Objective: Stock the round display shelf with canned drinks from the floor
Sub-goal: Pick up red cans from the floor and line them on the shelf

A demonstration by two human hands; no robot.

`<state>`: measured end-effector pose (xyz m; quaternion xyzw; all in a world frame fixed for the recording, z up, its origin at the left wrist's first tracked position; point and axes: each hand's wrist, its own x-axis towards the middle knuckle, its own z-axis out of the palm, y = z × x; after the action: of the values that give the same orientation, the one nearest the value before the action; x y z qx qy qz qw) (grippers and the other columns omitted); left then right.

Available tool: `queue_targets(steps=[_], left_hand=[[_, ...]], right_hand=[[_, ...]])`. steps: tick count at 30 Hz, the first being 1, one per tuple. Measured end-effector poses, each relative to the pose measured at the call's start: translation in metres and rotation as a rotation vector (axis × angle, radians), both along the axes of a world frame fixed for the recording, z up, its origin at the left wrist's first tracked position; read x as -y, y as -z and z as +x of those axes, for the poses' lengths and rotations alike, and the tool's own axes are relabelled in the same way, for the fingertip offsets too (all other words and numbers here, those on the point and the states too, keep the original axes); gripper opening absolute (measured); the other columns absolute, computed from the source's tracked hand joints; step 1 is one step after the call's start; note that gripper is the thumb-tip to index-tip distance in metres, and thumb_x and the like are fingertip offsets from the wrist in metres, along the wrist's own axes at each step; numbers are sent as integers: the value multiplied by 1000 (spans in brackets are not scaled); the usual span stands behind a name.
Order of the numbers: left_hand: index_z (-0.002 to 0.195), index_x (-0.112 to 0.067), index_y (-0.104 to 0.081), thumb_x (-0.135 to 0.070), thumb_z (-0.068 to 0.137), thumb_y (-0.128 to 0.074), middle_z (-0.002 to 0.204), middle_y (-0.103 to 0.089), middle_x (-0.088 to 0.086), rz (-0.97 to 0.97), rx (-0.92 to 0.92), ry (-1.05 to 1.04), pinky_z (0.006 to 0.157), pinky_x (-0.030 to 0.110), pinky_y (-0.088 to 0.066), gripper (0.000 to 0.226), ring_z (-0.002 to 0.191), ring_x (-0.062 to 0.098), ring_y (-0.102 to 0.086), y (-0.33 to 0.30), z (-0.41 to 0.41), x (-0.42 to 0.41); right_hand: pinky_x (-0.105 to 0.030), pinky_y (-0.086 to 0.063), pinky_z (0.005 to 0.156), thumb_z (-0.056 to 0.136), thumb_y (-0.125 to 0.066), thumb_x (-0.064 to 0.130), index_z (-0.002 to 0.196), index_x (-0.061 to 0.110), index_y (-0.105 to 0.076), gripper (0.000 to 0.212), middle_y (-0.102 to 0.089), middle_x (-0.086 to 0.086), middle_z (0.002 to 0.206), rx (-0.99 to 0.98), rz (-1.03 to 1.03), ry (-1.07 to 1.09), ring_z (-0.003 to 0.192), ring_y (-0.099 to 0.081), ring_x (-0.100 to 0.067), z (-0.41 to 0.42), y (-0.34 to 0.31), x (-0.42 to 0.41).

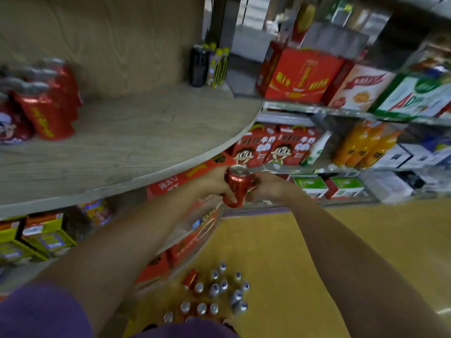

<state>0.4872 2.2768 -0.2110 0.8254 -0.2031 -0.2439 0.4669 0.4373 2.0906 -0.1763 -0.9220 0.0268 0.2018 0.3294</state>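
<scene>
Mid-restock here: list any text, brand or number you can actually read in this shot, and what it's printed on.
"AD", large red letters, the rest cut off and blurred: green-and-white carton on the upper right shelf.
Chinese characters, too blurred to read: red cartoon-face milk boxes.
Yellow print, blurred: red gift box.
Yellow vertical print, unreadable: red cans on the round shelf.
Held can, between left hand and right hand: unreadable.

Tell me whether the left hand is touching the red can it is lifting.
Touching. The head view shows the left hand wrapped around the red can, its fingers lying across the can's side with no gap.
</scene>
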Motion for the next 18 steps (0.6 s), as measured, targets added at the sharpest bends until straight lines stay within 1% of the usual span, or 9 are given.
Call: queue_targets(steps=[3, 5, 7, 9, 11, 12, 14, 16, 18], left_hand=[[113, -20, -62, -7, 45, -94, 105, -72, 1, -38, 16, -44, 71, 43, -61, 77, 92, 19, -69, -44, 1, 8], [116, -21, -60, -8, 48, -94, 102, -72, 0, -59, 22, -99, 70, 43, -62, 77, 89, 19, -70, -71, 1, 13], [120, -24, -60, -9, 51, -94, 106, -71, -2, -80, 7, -136, 70, 42, -62, 78, 93, 18, -69, -91, 1, 15], [125, -26, -57, -9, 55, -93, 114, -68, -3, -109, 8, -168, 69, 38, -62, 81, 99, 17, -66, -111, 2, 17], [128, -28, -53, -15, 58, -93, 121, -65, -3, -129, 5, -190, 74, 41, -61, 81, 101, 20, -66, -126, 5, 14], [128, -28, -51, -19, 63, -91, 122, -64, -4, -144, 0, -209, 76, 42, -61, 77, 99, 20, -67, -133, 5, 11], [131, -32, -44, -28, 78, -82, 117, -60, -5, -154, -3, -245, 72, 35, -60, 66, 91, 19, -66, -150, -2, 2], [140, -26, -39, -39, 87, -70, 121, -57, 0, -123, 38, -299, 74, 31, -59, 63, 90, 20, -65, -165, -9, -10], [142, -21, -39, -50, 90, -62, 125, -56, 4, -99, 53, -356, 84, 37, -58, 65, 100, 27, -65, -172, -15, -28]], right_hand=[[-29, -54, 80, 71, -83, 4, 119, 12, -59, 54, -67, -2, 101, 66, 76, 32, 92, -64, -17, 0, -22, 9], [-37, -56, 81, 68, -85, 5, 120, 14, -56, 60, -67, -9, 108, 106, 128, 46, 96, -66, -27, 3, -34, 13], [-48, -57, 86, 58, -90, 17, 125, 17, -54, 75, -68, -9, 112, 146, 144, 22, 103, -65, -33, 9, -43, 15], [-43, -57, 86, 52, -93, 27, 133, 22, -49, 92, -66, -2, 115, 204, 172, -3, 105, -65, -24, 18, -52, 17], [-29, -56, 82, 57, -93, 17, 135, 18, -49, 90, -66, 4, 115, 227, 218, -26, 104, -63, -12, 27, -59, 15], [-29, -56, 85, 54, -95, 18, 134, 18, -52, 91, -66, 5, 115, 237, 212, -40, 104, -63, -10, 32, -63, 13], [-41, -51, 97, 42, -98, 28, 133, 20, -53, 102, -66, 3, 119, 266, 205, -91, 111, -62, -16, 43, -71, 1], [-42, -46, 103, 46, -97, 23, 135, 19, -50, 101, -63, 2, 124, 288, 185, -154, 116, -57, -18, 48, -79, -17], [-38, -45, 102, 54, -94, 12, 134, 17, -49, 93, -62, 1, 122, 305, 179, -198, 115, -55, -16, 49, -88, -39]])
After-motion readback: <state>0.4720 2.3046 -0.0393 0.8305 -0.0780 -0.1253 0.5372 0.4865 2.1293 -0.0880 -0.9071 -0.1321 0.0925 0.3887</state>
